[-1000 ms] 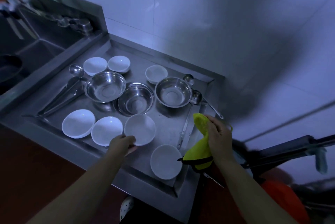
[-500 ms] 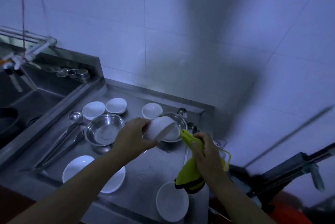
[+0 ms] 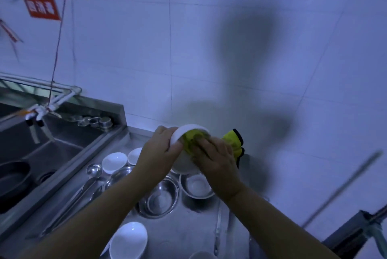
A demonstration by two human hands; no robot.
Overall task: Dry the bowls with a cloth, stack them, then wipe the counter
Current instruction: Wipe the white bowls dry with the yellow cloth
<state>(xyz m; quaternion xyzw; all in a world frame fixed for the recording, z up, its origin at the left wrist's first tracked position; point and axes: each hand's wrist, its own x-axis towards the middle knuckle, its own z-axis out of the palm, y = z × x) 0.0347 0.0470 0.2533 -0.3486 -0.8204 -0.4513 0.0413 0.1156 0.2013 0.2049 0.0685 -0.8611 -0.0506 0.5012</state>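
Note:
My left hand [image 3: 158,152] grips a white bowl [image 3: 184,133] by its rim and holds it tilted up above the counter. My right hand [image 3: 213,158] presses a yellow cloth [image 3: 232,140] into the bowl's inside; part of the cloth hangs out to the right. Below on the steel counter [image 3: 188,227] stand two steel bowls [image 3: 159,198], [image 3: 198,185]. White bowls lie at the back left [image 3: 114,161] and at the front [image 3: 128,240]. A third steel bowl is mostly hidden behind my left forearm.
A ladle [image 3: 94,170] and long tongs lie on the counter's left side. A deep sink [image 3: 48,149] with a dark pan [image 3: 12,177] sits further left, with a tap above it. The white tiled wall stands close behind. A metal frame is at the lower right.
My left hand lifted a white bowl off the counter and raised it. My right hand brought the yellow cloth up and pushed it into the bowl. The camera tilted upward.

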